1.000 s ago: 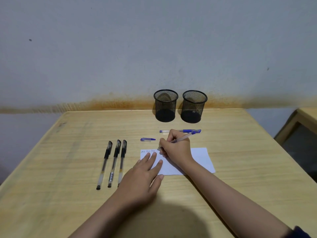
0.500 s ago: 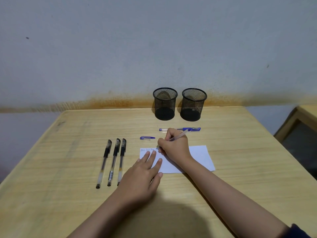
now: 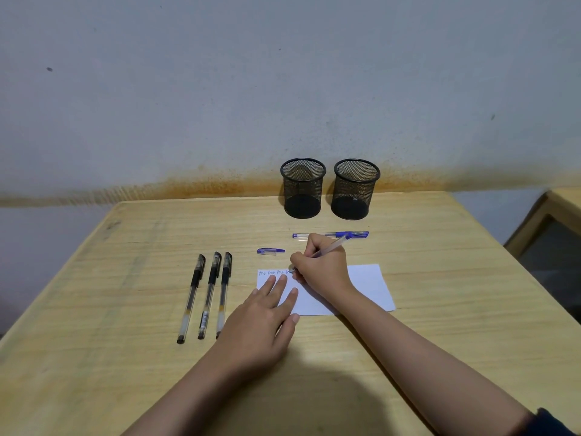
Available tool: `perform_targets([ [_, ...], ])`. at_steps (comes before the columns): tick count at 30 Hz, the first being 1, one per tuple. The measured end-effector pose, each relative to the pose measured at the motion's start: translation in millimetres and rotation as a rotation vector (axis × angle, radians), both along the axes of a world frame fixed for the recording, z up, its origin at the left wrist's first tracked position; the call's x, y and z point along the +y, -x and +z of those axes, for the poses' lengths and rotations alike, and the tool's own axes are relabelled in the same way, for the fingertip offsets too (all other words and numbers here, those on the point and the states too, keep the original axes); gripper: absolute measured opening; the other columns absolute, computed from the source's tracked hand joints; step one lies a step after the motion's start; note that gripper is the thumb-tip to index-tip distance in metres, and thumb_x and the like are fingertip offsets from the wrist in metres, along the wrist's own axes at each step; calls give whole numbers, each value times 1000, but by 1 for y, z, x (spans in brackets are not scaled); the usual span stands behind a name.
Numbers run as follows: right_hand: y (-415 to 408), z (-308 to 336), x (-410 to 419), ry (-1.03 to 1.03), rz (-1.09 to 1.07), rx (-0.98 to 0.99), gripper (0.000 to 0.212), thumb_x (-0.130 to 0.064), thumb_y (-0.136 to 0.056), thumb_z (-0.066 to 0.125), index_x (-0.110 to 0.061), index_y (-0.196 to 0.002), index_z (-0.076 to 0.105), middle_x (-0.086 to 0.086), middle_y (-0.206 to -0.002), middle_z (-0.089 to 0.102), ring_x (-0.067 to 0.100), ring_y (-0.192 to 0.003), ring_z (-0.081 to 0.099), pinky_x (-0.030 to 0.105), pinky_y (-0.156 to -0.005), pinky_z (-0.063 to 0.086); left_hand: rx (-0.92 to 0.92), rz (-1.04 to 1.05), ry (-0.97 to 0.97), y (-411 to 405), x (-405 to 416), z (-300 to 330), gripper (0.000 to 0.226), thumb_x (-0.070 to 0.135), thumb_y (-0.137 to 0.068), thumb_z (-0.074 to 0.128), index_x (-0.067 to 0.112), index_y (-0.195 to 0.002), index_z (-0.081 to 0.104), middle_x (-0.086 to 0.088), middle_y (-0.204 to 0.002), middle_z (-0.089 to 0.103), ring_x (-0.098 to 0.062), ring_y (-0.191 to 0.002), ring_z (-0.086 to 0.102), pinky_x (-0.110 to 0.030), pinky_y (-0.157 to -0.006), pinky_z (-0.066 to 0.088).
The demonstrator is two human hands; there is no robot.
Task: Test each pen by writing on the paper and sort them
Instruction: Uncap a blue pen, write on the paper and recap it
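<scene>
Right hand [image 3: 320,267] grips clear blue-ink pen [image 3: 333,247], tip down-left on white paper sheet [image 3: 367,284], barrel slanting up-right. Left hand [image 3: 264,319] flat, fingers pressing paper.

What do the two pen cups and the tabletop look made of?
Left cup and right cup: black wire mesh, likely metal, since the wall shows through the weave; matte finish. Tabletop: pale wood or wood-look laminate, grain lines visible, low sheen.
</scene>
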State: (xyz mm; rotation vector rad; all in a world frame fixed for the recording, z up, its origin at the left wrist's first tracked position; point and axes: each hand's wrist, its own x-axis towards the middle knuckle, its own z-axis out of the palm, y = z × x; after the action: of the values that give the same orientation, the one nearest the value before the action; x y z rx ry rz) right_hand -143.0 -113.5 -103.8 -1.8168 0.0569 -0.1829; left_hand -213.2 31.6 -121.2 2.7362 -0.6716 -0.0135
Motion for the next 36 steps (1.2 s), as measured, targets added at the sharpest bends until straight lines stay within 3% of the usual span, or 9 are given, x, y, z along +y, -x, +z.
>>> perform_targets([
  [7, -2, -3, 0, -10, -29, -2, 25, 3, -78, 63, -5, -63, 44, 28, -65, 54, 31, -56, 60, 23, -44, 51, 0, -1, 26, 0, 1, -2, 73, 55, -81, 3, 26, -145, 22, 4, -157, 6, -5, -137, -13, -22, -110, -2],
  [19, -4, -5, -1, -44, -67, -4, 28, 5, -77, 63, -6, -62, 42, 19, -61, 48, 32, -55, 59, 22, -42, 50, -1, -3, 41, 1, 0, -3, 70, 53, -83, 7, 25, -145, 25, 4, -157, 8, -4, -138, -11, -22, -110, 0],
  [23, -4, -7, -2, -99, -87, 20, 25, 4, -78, 62, -5, -63, 44, 18, -57, 50, 31, -53, 61, 30, -48, 53, 29, 16, -7, 2, -2, 3, 64, 53, -87, 11, 27, -145, 25, 5, -157, 8, -6, -142, -6, -27, -114, 10],
  [27, -5, -7, -7, -339, -134, 63, 28, -5, -83, 66, -8, -62, 46, 19, -55, 55, 25, -45, 59, 38, -56, 53, 96, 10, -131, -5, -2, 20, 53, 51, -92, 35, 31, -141, 32, 6, -156, 16, -12, -144, 12, -35, -112, 29],
  [29, -4, -6, -11, -463, -123, 73, 33, -19, -85, 69, -12, -62, 47, 16, -52, 55, 24, -42, 54, 36, -53, 50, 101, 21, -80, -16, 1, 30, 46, 56, -85, 42, 31, -122, 56, 7, -143, 46, -14, -132, 40, -34, -97, 43],
  [30, -3, -4, -11, -493, -110, 72, 35, -26, -85, 69, -13, -62, 46, 13, -50, 53, 23, -40, 51, 33, -48, 48, 85, 39, -10, -22, 2, 33, 41, 57, -82, 45, 26, -100, 65, 8, -118, 65, -14, -112, 57, -33, -81, 47],
  [32, 0, -1, -11, -500, -90, 77, 36, -34, -84, 70, -15, -66, 45, 7, -47, 50, 20, -37, 48, 27, -41, 42, 54, 81, 94, -32, 2, 39, 39, 53, -77, 49, 17, -71, 63, 3, -69, 66, -15, -71, 61, -33, -59, 45],
  [34, 2, 2, -10, -498, -71, 74, 36, -34, -82, 72, -14, -68, 45, 3, -45, 48, 19, -37, 47, 24, -39, 39, 45, 155, 201, -42, 1, 40, 30, 44, -78, 55, 19, -68, 66, 4, -67, 68, -12, -66, 62, -34, -60, 51],
  [36, 4, 6, -10, -504, -32, 62, 33, -30, -79, 75, -12, -70, 48, 3, -46, 48, 20, -39, 45, 24, -40, 39, 5, 232, 311, -53, 2, 40, 16, 32, -83, 60, 21, -78, 70, 6, -80, 68, -10, -77, 63, -34, -68, 53],
])
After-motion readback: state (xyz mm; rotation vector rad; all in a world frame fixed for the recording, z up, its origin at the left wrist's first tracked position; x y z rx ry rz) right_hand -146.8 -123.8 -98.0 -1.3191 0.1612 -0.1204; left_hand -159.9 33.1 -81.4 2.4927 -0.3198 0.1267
